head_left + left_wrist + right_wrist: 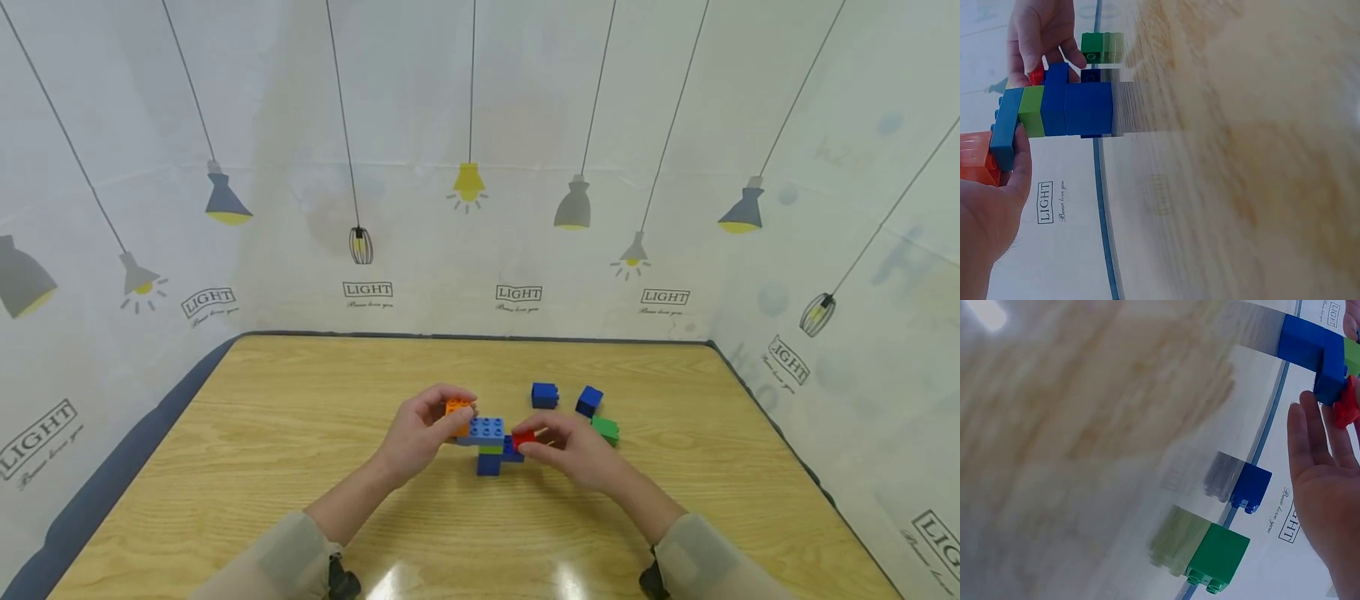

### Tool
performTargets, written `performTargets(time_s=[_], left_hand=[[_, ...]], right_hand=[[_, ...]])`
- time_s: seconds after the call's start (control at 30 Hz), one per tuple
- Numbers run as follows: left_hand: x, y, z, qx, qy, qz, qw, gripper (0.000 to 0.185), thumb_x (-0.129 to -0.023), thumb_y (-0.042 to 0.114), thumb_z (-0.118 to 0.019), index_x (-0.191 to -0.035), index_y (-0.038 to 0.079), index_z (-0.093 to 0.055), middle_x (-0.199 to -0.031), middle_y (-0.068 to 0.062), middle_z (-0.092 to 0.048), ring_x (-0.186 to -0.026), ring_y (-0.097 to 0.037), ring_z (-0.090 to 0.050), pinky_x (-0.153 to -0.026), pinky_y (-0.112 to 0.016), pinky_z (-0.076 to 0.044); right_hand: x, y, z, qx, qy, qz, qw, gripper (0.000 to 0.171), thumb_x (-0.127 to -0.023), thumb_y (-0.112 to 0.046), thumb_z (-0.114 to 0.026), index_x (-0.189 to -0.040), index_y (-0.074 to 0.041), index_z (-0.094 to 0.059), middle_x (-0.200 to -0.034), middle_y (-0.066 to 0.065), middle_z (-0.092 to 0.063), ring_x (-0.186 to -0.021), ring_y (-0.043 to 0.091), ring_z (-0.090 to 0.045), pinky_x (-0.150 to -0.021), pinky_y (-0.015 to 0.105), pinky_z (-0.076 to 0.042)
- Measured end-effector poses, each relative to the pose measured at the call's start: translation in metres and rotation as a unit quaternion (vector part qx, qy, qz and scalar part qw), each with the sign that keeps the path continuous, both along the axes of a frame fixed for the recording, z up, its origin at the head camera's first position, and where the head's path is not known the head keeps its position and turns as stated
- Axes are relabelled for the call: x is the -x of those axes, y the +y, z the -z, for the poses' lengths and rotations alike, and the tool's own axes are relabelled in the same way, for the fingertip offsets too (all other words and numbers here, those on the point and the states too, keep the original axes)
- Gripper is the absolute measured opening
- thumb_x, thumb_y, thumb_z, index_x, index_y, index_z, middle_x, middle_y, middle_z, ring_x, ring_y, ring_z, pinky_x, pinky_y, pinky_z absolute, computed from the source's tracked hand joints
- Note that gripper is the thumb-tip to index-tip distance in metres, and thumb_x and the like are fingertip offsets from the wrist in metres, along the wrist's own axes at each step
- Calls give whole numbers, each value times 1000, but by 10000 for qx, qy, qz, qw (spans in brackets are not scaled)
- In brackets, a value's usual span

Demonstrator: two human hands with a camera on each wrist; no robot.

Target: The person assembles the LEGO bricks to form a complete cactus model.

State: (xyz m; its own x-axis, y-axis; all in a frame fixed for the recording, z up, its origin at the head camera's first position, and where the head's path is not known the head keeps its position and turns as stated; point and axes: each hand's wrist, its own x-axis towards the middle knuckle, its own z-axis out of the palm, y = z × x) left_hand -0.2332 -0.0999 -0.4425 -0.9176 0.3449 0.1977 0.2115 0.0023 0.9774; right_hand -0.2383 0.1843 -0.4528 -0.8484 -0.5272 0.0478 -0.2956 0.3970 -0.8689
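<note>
A small stack of toy building bricks stands on the table in front of me. Its bottom is a dark blue brick [489, 465], with another dark blue brick [1055, 100] over it that juts out to the right. Above them come a lime green brick [1032, 111] and a light blue brick [487, 428], which overhangs to the left. My left hand [417, 432] holds an orange brick [457, 407] at that left end, its fingers also along the light blue brick's underside. With fingertips and thumb my right hand [581, 452] pinches a red brick [522, 438] at the jutting blue brick.
Behind the right hand lie two loose dark blue bricks, a left one [543, 396] and a right one [589, 402], plus a green brick [605, 431]. The wooden table [300, 392] ends at a pale curtain [420, 208] printed with lamps, which surrounds its back and sides.
</note>
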Motion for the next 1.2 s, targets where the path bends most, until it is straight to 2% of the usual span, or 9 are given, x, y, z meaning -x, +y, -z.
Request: performTargets(time_s=[0.27,0.57,0.83,1.03,1.2], left_hand=[[0,1,0,30,87,-7,10000,24,-100,28,-67,-121,18,-68,-116,-10,-66,-93,-23,-64,-78,-34,-61],[-1,2,-2,27,192,5,9998,22,-100,25,-66,-121,17,-68,-116,-13,-66,-92,-23,-63,-76,-32,-61],[-2,1,-1,10,176,36,9998,22,-100,24,-66,-121,17,-68,-116,-13,-66,-92,-22,-63,-77,-35,-61],[-1,1,0,39,162,28,9999,22,-100,26,-67,-121,19,-68,-116,-10,-66,-93,-23,-63,-78,-37,-61],[-1,1,-1,81,130,10,9999,22,-100,26,-67,-121,20,-68,-116,-8,-66,-94,-23,-63,-79,-38,-61]], right_hand=[[2,2,0,-68,-97,-10,9999,22,-96,-29,-72,-117,-22,-69,-120,2,-69,-105,21,-71,-88,27,-58],[3,2,-1,157,-453,-69,9988,23,-96,-25,-73,-117,-17,-67,-127,8,-63,-109,23,-72,-90,30,-59],[3,2,0,144,-684,107,9975,39,-95,-25,-74,-130,-13,-65,-131,10,-61,-108,25,-72,-90,31,-59],[2,0,-1,202,-947,227,9950,42,-93,-28,-76,-130,-9,-65,-134,10,-60,-107,24,-73,-91,35,-59],[3,-1,-1,305,-1086,315,9931,37,-91,-26,-78,-124,-13,-68,-135,11,-60,-106,24,-73,-89,36,-60]])
